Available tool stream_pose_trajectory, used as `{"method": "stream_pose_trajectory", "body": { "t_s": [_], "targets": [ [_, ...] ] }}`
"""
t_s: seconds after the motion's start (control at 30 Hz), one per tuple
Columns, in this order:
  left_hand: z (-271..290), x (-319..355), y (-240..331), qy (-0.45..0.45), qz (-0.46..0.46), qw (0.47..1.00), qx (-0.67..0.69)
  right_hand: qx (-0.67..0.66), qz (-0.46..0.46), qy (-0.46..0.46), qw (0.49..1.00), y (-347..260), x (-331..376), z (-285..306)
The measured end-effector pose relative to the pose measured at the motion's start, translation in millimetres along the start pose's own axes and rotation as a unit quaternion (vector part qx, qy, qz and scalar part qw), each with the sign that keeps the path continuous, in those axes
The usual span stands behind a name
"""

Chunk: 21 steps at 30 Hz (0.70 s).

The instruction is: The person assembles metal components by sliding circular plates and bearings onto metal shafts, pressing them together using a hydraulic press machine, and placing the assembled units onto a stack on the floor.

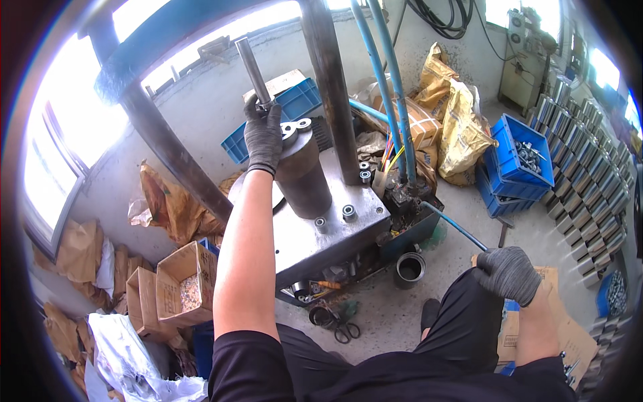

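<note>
My left hand [262,139], in a dark grey glove, is closed around the lower end of a shiny metal rod [252,70] that stands up at a slight tilt. It is at the upper left side of a thick dark steel cylinder [305,184], which stands on a metal press table [295,244]. Bearing-like rings [304,124] lie on the cylinder's top, partly behind my fingers. What the rod's foot rests on is hidden. At the right, my gloved right hand [509,275] grips the end of a thin blue lever [457,227], which runs to a greasy pump unit [405,201].
Steel posts [331,87] of the press frame rise around the table. Small bearings [349,213] sit on its right part. Blue crates [519,157] and stacked shiny metal tubes [589,177] stand right. Cardboard boxes [187,285] are left. Scissors [347,331] and a metal cup [409,269] are on the floor.
</note>
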<state>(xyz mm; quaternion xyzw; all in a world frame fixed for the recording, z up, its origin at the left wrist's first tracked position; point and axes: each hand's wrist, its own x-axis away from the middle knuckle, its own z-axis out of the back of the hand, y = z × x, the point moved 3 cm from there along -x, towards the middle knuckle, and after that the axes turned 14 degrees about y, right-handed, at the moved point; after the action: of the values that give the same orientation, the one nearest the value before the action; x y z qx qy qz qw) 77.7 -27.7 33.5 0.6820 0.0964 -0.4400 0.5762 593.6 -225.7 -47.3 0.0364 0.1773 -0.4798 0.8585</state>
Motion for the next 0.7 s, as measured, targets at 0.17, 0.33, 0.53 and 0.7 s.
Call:
{"method": "stream_pose_trajectory", "body": {
  "t_s": [0.17,0.33,0.53,0.7],
  "targets": [
    [2,-1,4,-0.006,-0.023,1.000,-0.011,0.008,-0.020,-0.011,1.000,2,0,-3],
    [6,-1,10,0.005,0.018,1.000,-0.010,0.006,-0.021,0.002,1.000,0,-1,-1],
    [10,1,16,0.021,0.023,0.999,-0.034,-0.004,-0.019,0.017,1.000,-1,-1,0],
    [8,1,17,0.020,0.003,0.996,-0.084,-0.018,-0.026,0.026,0.999,-2,-1,0]
  ]
}}
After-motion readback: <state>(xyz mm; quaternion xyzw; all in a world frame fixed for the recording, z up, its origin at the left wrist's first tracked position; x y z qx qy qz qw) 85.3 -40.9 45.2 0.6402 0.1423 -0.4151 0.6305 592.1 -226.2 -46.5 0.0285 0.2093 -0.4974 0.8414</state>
